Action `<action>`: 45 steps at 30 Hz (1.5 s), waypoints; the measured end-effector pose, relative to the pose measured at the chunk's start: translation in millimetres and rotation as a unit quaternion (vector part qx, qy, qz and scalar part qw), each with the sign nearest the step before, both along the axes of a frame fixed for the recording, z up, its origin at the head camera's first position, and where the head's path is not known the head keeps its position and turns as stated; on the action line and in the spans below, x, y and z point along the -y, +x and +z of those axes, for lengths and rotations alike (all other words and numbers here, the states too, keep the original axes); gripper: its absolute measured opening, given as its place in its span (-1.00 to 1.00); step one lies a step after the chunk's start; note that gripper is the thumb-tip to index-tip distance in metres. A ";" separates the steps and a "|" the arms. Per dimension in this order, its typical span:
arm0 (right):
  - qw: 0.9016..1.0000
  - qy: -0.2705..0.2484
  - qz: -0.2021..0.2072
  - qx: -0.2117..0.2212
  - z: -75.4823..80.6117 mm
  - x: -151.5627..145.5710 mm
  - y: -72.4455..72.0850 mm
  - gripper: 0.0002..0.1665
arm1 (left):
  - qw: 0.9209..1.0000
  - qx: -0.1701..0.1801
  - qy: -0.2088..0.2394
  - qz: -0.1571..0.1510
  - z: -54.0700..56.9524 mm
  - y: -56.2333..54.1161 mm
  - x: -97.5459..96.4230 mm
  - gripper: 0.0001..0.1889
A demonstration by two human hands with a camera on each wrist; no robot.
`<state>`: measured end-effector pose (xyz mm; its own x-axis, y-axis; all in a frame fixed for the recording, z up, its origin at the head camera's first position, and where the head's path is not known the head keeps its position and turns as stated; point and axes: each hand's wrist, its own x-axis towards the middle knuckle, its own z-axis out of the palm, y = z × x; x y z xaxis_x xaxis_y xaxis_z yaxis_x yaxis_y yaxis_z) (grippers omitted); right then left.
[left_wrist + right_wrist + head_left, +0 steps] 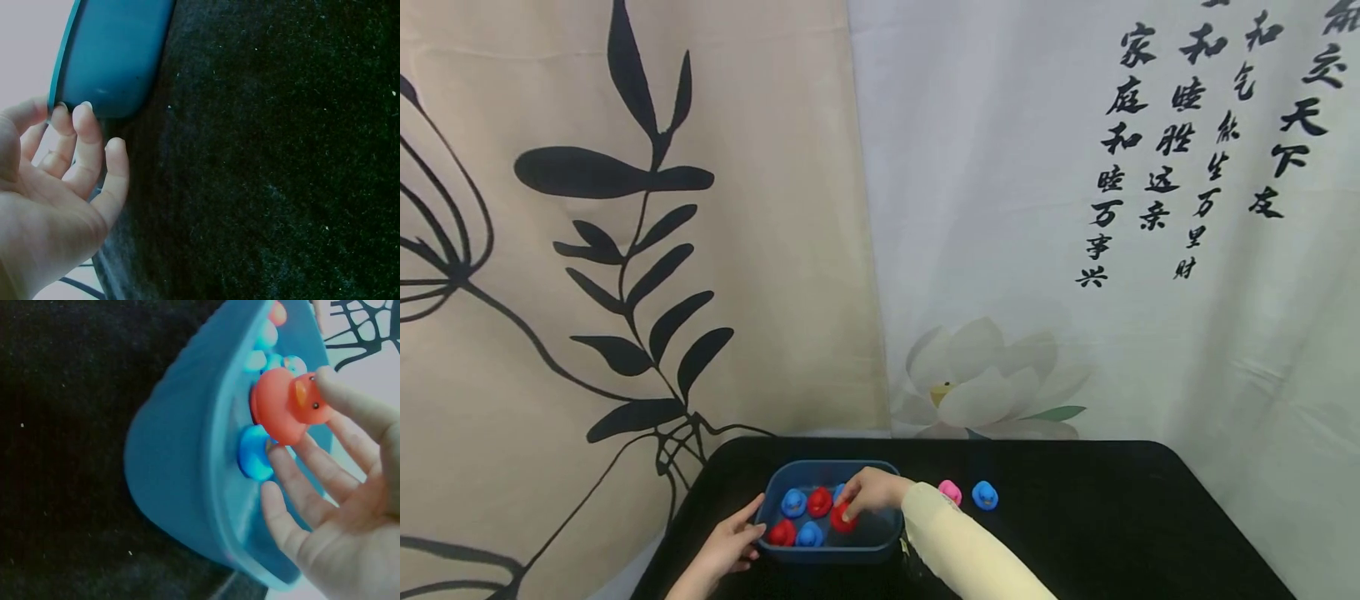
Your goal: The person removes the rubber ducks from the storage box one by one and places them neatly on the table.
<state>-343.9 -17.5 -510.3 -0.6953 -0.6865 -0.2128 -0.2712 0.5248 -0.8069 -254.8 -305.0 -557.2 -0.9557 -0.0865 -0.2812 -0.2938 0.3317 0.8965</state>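
The right hand (874,490) reached down over the tub (827,556), its thumb and fingers pinching a red duck (278,403), while the left hand (730,540) gripped the tub's left rim, apart from the right. Other red and blue ducks (793,502) sat inside (the right hand partly hid one). Beyond the sleeve (966,542), a pink duck (951,491) and a blue duck (985,496) stood on the black table (1090,508).

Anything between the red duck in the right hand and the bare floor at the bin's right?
Nothing visible: the right hand holds the red duck within the rim of the bin, with bare floor directly to its right. What lies underneath the duck is hidden.
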 end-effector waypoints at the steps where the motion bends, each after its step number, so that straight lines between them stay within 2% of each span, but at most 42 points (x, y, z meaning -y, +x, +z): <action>1: 1.000 -0.001 -0.001 -0.001 2.6 -1.7 -0.3 -0.81 | 1.000 0.001 0.000 0.001 0.3 0.1 -0.1 -0.31; 9: 0.999 -0.008 -0.037 -0.009 22.0 -15.4 -3.3 -0.79 | 1.000 0.005 0.001 0.016 2.2 1.4 -3.2 -0.32; 20: 0.998 -0.016 -0.066 -0.009 41.9 -45.5 -12.9 -0.77 | 1.000 0.009 0.006 0.011 0.0 -0.4 -4.2 -0.32; 30: 0.996 -0.030 -0.079 -0.015 53.2 -81.5 -18.1 -0.71 | 1.000 0.007 0.001 0.002 0.4 -0.1 -6.1 -0.32; 40: 0.994 -0.019 -0.105 -0.037 61.8 -117.6 -25.0 -0.68 | 1.000 0.002 -0.001 0.002 3.1 -1.6 -4.8 -0.33; 45: 0.993 -0.015 -0.113 -0.041 64.1 -134.4 -25.8 -0.67 | 1.000 0.014 0.003 0.001 -1.0 -2.1 -4.6 -0.32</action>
